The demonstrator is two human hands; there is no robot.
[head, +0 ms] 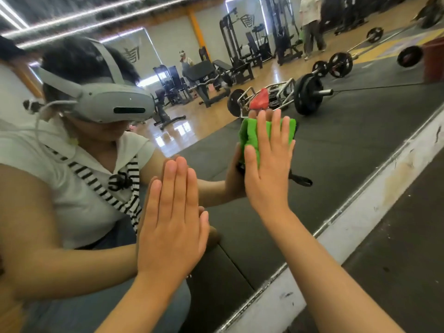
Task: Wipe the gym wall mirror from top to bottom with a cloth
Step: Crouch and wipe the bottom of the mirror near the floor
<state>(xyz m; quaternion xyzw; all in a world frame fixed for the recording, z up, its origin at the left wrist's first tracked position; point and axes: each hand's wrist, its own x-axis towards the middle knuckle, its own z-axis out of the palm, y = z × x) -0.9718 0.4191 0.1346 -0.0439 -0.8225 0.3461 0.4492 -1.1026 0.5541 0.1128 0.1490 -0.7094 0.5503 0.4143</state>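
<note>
Right hand (266, 169), fingers straight, presses the cloth (251, 138) on the mirror (336, 145), left hand (171, 219) flat alongside; even fingertip pressure, drawn wristward, should wipe cleanest.

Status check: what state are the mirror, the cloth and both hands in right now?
mirror: being touched low down, near its bottom edge.
green cloth: folded, pinned flat against the mirror.
right hand: fingers straight, pressing the green cloth to the glass.
left hand: flat on the mirror, fingers straight, holding nothing.
</note>
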